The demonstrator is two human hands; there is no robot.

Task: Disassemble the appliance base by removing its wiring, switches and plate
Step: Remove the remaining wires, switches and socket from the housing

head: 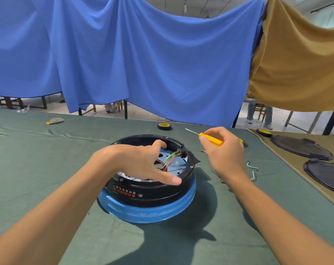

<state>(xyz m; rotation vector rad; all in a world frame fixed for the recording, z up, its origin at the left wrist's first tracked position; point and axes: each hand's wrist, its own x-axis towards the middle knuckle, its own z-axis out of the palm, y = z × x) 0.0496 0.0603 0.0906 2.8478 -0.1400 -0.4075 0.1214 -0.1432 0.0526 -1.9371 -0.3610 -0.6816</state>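
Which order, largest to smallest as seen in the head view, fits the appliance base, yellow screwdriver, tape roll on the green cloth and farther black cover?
1. appliance base
2. farther black cover
3. yellow screwdriver, partly hidden by the right hand
4. tape roll; farther away, so rank unsure.

Appliance base [149, 196] at centre of surface [38, 169], wires [170, 159] inside it, tape roll [164, 126] behind, screwdriver [210, 139] held to its right, bent pieces [251, 166], perhaps clips, nearby, two round covers [300, 148] farthest right
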